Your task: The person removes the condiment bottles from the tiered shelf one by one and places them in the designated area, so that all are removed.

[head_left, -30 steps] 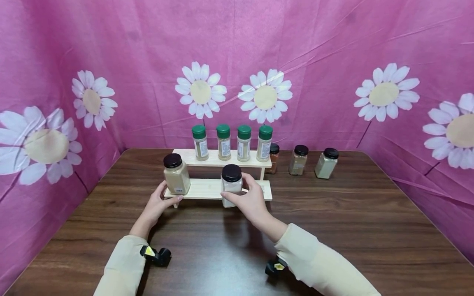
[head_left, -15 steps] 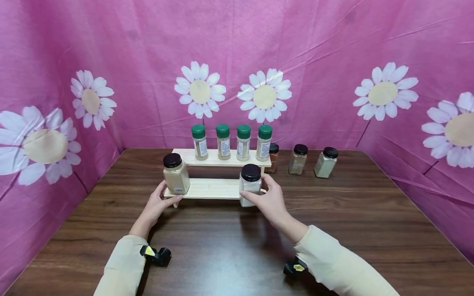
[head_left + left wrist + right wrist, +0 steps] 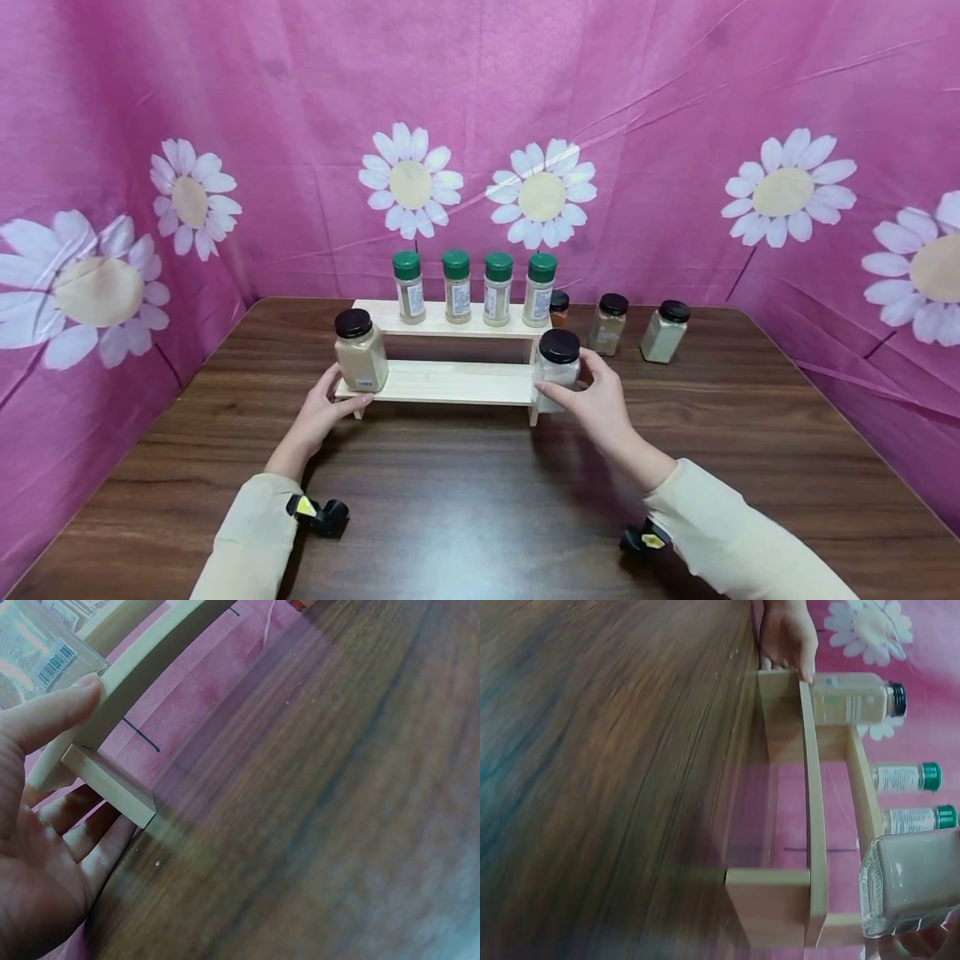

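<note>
The brown table (image 3: 465,483) bears a wooden shelf (image 3: 450,383) with two steps. The shelf might slide or tip if the right side gets bumped and the left hand (image 3: 318,419) lets it wobble. That hand grips the left end, its thumb on the low step. The right hand (image 3: 600,408) holds a jar of white powder (image 3: 557,379) by the right end of the low step; a gap seems to show under it. Put down half over the edge, the jar could fall and crack. Tipped back too far, it could knock the end bottle (image 3: 538,298).

The other big jar, full of tan powder (image 3: 363,360), stands upright on the left of the low step. Three jars stand on the table: one brown (image 3: 609,327), one pale green (image 3: 663,333), and one orange-red (image 3: 558,310), partly hidden. Smallest are four green-topped bottles on the high step, with pale brown stuff inside. Every lid is on.
</note>
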A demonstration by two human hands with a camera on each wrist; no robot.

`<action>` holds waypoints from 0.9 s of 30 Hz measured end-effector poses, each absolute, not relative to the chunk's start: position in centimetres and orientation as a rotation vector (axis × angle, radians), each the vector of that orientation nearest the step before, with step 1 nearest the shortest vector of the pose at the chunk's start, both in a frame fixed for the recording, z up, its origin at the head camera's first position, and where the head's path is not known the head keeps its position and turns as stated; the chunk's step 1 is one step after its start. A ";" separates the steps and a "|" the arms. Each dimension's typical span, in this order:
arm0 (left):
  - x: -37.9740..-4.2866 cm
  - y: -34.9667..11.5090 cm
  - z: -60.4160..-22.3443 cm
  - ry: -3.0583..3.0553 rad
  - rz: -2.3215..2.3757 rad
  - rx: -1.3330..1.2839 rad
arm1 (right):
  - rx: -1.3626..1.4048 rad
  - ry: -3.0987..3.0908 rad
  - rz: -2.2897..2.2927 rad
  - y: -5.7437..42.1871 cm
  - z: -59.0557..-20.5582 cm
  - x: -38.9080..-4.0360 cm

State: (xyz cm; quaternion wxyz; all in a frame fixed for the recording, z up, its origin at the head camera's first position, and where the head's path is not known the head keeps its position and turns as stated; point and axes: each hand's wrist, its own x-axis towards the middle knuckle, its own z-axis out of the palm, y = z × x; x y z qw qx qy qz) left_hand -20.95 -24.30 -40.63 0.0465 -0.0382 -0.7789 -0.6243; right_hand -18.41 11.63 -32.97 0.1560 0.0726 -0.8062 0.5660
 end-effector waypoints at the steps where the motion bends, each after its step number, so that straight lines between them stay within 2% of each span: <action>1: -21.0 -24.3 -40.6 -2.376 -1.904 -0.117 | 0.200 -2.310 1.618 11.9 -33.0 -18.4; 13: -20.9 -24.3 -40.6 -2.367 -1.913 -0.102 | 0.124 -2.275 1.599 14.6 -33.6 -19.5; 27: -21.0 -24.2 -40.7 -2.362 -1.916 -0.104 | 0.070 -2.295 1.475 15.5 -35.3 -22.9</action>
